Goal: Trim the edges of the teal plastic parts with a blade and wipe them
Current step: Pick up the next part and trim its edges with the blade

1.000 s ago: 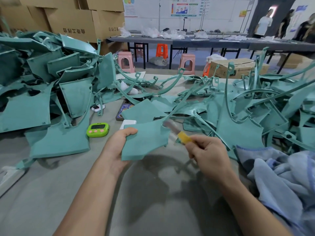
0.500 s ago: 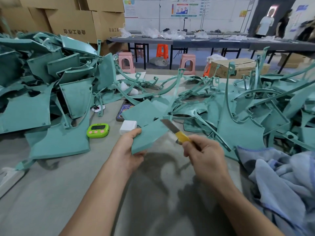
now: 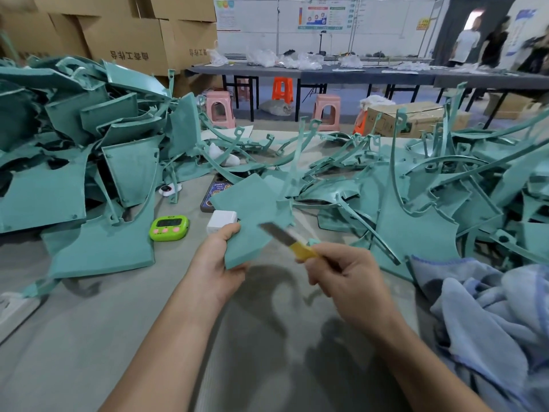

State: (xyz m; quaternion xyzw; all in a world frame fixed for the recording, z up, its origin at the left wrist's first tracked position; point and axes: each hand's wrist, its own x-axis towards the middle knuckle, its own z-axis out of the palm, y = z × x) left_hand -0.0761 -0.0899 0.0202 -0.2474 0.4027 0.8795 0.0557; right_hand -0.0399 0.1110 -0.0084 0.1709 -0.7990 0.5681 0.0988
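Note:
My left hand (image 3: pixel 218 263) grips a flat teal plastic part (image 3: pixel 252 215) by its lower left corner and holds it tilted above the table. My right hand (image 3: pixel 347 275) is closed around a yellow-handled blade (image 3: pixel 289 239); the blurred steel tip lies across the part's lower right edge. A heap of teal panels (image 3: pixel 74 162) fills the left side of the table. Another tangle of teal parts and curved strips (image 3: pixel 430 191) covers the right side. A blue-grey cloth (image 3: pixel 490 316) lies bunched at the right, beside my right forearm.
A green timer (image 3: pixel 169 228), a white charger block (image 3: pixel 221 222) and a phone (image 3: pixel 215 193) lie on the grey table (image 3: pixel 89 337) behind the held part. Cardboard boxes (image 3: pixel 127 40) stand at the back left. Long tables, stools and people are farther back.
My left hand has turned the teal part more upright and raised it slightly. The blade has slid left along the part's edge, from its right corner toward the middle.

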